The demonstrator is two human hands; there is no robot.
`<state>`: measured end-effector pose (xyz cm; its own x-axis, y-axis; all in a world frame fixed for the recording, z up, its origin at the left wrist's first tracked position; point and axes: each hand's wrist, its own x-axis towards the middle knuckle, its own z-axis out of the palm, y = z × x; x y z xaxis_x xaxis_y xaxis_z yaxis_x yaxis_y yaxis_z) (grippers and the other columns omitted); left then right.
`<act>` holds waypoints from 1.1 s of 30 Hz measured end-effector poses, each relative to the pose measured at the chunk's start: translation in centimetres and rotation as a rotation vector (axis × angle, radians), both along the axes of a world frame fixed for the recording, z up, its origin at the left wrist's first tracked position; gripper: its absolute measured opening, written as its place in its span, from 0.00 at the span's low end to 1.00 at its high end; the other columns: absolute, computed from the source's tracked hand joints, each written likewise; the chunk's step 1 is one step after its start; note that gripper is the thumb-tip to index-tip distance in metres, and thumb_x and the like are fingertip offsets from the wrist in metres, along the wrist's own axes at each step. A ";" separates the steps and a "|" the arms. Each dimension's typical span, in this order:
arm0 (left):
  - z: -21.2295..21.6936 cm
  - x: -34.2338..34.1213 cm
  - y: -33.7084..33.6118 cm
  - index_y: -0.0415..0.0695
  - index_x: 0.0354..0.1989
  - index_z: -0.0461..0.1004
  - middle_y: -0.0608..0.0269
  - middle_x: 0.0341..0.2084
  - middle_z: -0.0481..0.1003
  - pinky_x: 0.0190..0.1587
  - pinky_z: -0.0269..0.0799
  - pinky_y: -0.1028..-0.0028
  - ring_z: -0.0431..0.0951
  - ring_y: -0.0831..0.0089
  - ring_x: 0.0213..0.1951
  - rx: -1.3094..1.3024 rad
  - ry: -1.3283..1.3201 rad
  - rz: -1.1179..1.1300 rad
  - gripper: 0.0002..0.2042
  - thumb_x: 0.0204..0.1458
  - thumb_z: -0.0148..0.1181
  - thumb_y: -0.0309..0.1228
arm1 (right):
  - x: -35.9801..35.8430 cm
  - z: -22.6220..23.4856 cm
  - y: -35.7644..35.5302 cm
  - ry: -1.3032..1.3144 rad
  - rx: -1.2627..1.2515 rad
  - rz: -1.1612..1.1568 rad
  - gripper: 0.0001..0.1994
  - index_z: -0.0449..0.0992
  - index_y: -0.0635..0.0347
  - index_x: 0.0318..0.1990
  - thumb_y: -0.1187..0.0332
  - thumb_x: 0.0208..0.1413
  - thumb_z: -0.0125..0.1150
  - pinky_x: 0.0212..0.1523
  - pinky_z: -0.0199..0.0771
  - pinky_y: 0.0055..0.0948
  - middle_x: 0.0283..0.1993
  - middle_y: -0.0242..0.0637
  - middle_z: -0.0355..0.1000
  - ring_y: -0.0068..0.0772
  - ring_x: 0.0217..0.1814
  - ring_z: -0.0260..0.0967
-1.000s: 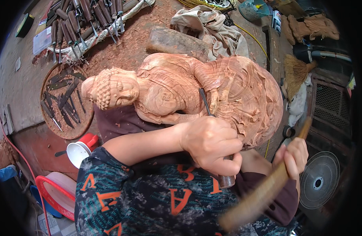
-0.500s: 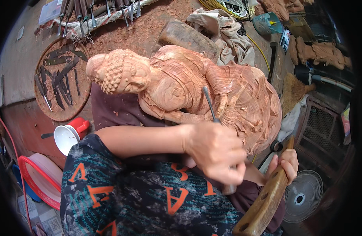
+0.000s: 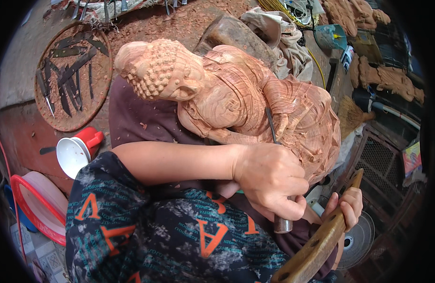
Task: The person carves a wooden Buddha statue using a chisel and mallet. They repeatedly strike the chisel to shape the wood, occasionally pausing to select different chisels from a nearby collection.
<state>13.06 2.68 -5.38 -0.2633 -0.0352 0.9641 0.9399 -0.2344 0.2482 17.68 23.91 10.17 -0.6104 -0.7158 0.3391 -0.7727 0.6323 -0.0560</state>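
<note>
A reddish carved wooden statue (image 3: 227, 101) of a seated figure with a knobbed hairdo lies across my lap, its head to the left. My left arm reaches across my body, and my left hand (image 3: 274, 181) is closed round the handle of a chisel (image 3: 271, 123). The chisel's dark blade points up toward the statue, its tip against or just over the carving near the sleeve and hands. The butt of its handle shows below my fist. At the right, my right hand (image 3: 347, 207) grips a long wooden mallet (image 3: 323, 236) with dark holes, held slanted beside my left fist and apart from the chisel.
On the far left lies a round tray (image 3: 104, 101) of dark blades. White and red cups (image 3: 72, 158) stand below it, near a red-rimmed basin (image 3: 21, 198). A wood block (image 3: 236, 40) and cloth (image 3: 293, 52) sit behind the statue. A fan (image 3: 359, 240) stands lower right.
The statue appears shifted right and its head is turned further from view. My left hand and chisel have moved slightly right. The mallet remains in my right hand, a little lower.
</note>
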 end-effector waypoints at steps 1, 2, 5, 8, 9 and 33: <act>-0.4 0.0 -0.3 0.48 0.26 0.68 0.72 0.18 0.59 0.17 0.61 0.74 0.67 0.74 0.18 -0.047 0.019 -0.005 0.13 0.39 0.62 0.42 | -0.1 0.5 -0.1 -0.009 0.006 0.033 0.16 0.64 0.59 0.41 0.84 0.50 0.63 0.21 0.61 0.36 0.22 0.36 0.61 0.34 0.19 0.58; -0.7 0.1 -0.4 0.49 0.29 0.68 0.71 0.19 0.62 0.18 0.66 0.72 0.70 0.73 0.19 -0.096 0.035 -0.005 0.18 0.39 0.62 0.49 | -0.4 0.9 0.0 -0.022 0.010 0.070 0.16 0.64 0.59 0.41 0.85 0.50 0.63 0.20 0.61 0.35 0.22 0.36 0.60 0.34 0.19 0.58; -0.9 0.1 -0.1 0.49 0.28 0.67 0.71 0.19 0.62 0.17 0.65 0.72 0.70 0.73 0.18 -0.080 0.044 0.038 0.18 0.38 0.62 0.49 | -0.6 0.7 0.0 0.050 0.233 0.067 0.21 0.61 0.60 0.49 0.87 0.50 0.59 0.22 0.61 0.38 0.25 0.37 0.61 0.35 0.20 0.56; -0.4 0.1 0.3 0.49 0.18 0.61 0.72 0.14 0.55 0.16 0.52 0.77 0.61 0.77 0.16 0.002 0.022 -0.001 0.12 0.41 0.61 0.26 | -0.2 1.0 0.1 -0.006 0.268 0.047 0.21 0.61 0.61 0.48 0.88 0.50 0.59 0.21 0.62 0.37 0.25 0.39 0.62 0.37 0.19 0.58; -0.6 0.1 0.1 0.49 0.19 0.62 0.72 0.15 0.55 0.16 0.53 0.77 0.61 0.76 0.16 0.000 0.027 0.009 0.11 0.41 0.61 0.26 | -0.6 0.9 0.3 -0.023 0.180 0.117 0.20 0.62 0.61 0.48 0.88 0.50 0.59 0.21 0.62 0.37 0.25 0.40 0.63 0.37 0.20 0.59; 1.0 0.1 -0.1 0.48 0.27 0.74 0.74 0.16 0.57 0.16 0.49 0.78 0.60 0.78 0.16 -0.097 -0.072 -0.030 0.08 0.35 0.63 0.28 | -0.4 -0.5 0.9 -0.011 -0.010 -0.069 0.15 0.65 0.60 0.35 0.84 0.45 0.66 0.19 0.63 0.34 0.22 0.36 0.64 0.34 0.19 0.61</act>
<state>13.16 2.60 -4.37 -0.3317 0.0662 0.9410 0.9116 -0.2343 0.3378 17.25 24.79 9.67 -0.6620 -0.6685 0.3389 -0.7266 0.6834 -0.0712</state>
